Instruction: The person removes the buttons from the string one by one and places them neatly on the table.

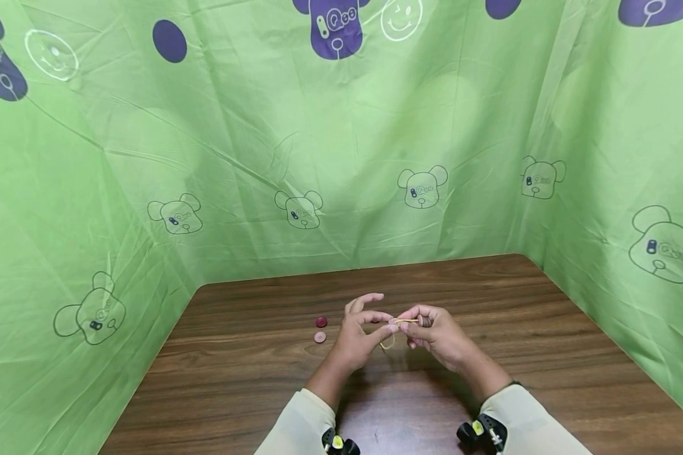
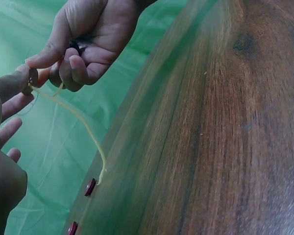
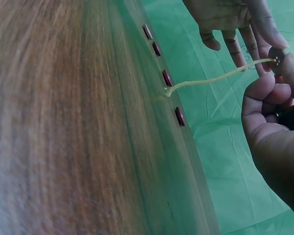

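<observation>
Left hand [image 1: 358,333] and right hand [image 1: 441,335] pinch a dark, holed button [image 3: 276,55] trailing yellow cord [image 3: 206,82].

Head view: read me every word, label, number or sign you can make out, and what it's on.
"Q" plus rounded letters, perhaps "Qoo" or "Qee": top purple bear on the green cloth.
Similar lettering, too small or blurred to read fully: small bears.
Smiley signs, no words: white smileys.
Loose buttons: no readable text.
No number that I can read.
</observation>
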Demonstrator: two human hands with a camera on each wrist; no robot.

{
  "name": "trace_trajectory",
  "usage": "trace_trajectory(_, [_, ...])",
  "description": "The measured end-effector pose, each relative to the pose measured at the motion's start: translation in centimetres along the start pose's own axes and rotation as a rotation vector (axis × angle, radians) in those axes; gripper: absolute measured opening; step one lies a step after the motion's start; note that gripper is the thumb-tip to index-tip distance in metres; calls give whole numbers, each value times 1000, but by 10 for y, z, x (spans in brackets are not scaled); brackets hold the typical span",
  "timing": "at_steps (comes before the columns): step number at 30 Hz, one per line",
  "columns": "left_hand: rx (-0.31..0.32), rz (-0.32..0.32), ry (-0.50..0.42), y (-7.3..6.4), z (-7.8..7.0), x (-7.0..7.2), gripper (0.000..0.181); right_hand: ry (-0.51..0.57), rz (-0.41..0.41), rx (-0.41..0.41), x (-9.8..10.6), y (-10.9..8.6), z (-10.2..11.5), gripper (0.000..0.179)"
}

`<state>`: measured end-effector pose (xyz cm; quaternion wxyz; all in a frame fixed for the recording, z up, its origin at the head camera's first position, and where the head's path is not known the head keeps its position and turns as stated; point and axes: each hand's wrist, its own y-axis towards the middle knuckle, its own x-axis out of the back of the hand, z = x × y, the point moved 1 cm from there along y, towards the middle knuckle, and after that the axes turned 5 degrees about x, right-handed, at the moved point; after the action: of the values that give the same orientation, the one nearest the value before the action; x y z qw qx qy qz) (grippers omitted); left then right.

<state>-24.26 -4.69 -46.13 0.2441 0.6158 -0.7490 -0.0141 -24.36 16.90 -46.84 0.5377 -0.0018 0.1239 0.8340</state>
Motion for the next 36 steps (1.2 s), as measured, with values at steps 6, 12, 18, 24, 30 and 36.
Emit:
trace_trajectory(6, [8,6,-16,0,1,0,15,-9,-5,-5,0,0,0,12])
trace_trajectory(12, [27,-16,-34,-1,2,2,14,-6,6,-52,0,-1,1,31])
trace_trajectory(18, [47,-52,-56,0,5,7,13,14,-19,-97,3,-1,1,38])
trace_trajectory(24, [65,-63,-48,2,7,12,11,36,-11,-82,5,0,0,27])
trace_trajectory(30, [70,-72,-16,2,9,17,11,80,17,-60,7,-1,0,25])
trace_trajectory(36, [87,-74,-16,3,9,21,11,112,29,-40,7,0,0,21])
